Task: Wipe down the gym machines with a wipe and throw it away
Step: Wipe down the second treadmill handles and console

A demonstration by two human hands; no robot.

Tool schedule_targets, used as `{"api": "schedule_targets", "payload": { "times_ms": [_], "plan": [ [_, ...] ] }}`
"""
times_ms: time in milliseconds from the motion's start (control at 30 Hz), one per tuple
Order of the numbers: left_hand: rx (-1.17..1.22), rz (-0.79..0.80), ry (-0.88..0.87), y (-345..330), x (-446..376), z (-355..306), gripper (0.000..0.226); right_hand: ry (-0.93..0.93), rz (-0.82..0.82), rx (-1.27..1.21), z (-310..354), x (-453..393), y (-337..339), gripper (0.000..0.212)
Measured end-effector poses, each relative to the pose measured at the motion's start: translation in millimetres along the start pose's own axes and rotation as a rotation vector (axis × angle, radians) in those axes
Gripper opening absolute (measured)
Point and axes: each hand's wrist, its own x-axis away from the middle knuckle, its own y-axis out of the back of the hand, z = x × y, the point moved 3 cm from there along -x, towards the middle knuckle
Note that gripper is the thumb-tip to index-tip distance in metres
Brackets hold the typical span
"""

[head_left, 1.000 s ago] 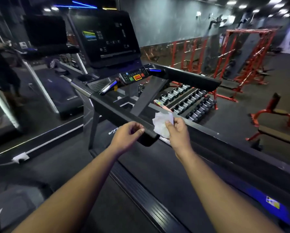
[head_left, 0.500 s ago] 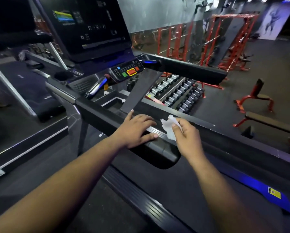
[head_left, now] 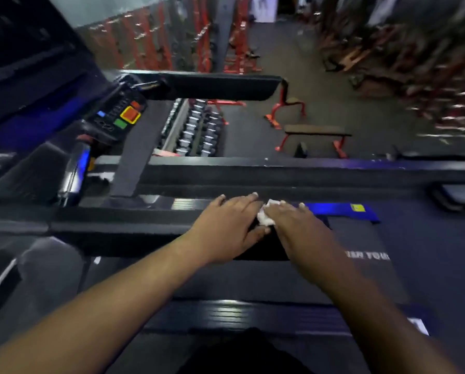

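Right hand point(head_left: 293, 222) presses a white wipe point(head_left: 266, 218) onto the treadmill handrail point(head_left: 118, 228); left hand point(head_left: 231, 225) rests flat just beside it.

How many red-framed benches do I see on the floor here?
2: one bench just beyond the treadmill rail, another bench behind it. The blurred right side may hide more.

Across the middle of the frame runs the treadmill's near handrail point(head_left: 123, 229), a dark padded bar, and on its end lie both hands, side by side. The left hand point(head_left: 227, 228) rests flat, fingers straight. The right hand point(head_left: 293, 221) presses a crumpled white wipe point(head_left: 266, 218) onto the bar, just touching the left. Below, the treadmill deck point(head_left: 253, 282) fills the lower centre. Further up, the dark gym floor point(head_left: 360, 114) carries a red-legged flat bench point(head_left: 316, 129) at centre right, and a dumbbell rack point(head_left: 196, 128) stands left of that bench.
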Motion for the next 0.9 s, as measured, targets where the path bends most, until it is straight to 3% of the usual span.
{"api": "schedule_targets", "payload": {
  "times_ms": [67, 333, 433, 533, 633, 733, 900],
  "plan": [
    [-0.06, 0.001, -0.111, -0.9, 9.2, 14.8, 0.077, -0.086, -0.129, 0.141, 12.1, 17.0, -13.3, 0.048],
    [-0.133, 0.027, -0.315, 3.8, 32.7, 75.0, 0.083, -0.594, -0.161, 0.298, 14.3, 36.7, -25.7, 0.104],
    [-0.105, 0.038, -0.374, 2.6, 30.9, 78.7, 0.082, -0.465, -0.141, 0.24, 60.7, 16.8, -47.9, 0.107],
    [-0.105, 0.029, -0.427, 2.4, 31.2, 81.1, 0.079, -0.331, -0.247, 0.266, 64.6, 21.4, -52.4, 0.083],
    [-0.115, 0.043, -0.453, 0.0, 27.1, 82.3, 0.079, -0.52, -0.437, 0.244, 17.3, 33.9, -29.2, 0.065],
    [-0.103, 0.035, -0.46, 2.8, 27.4, 81.6, 0.083, -0.694, -0.309, 0.156, 2.2, 28.5, -23.1, 0.087],
    [-0.091, 0.023, -0.51, 0.4, 29.1, 84.4, 0.085, -0.514, -0.229, 0.145, 86.9, 10.1, -58.8, 0.116]
  ]
}}
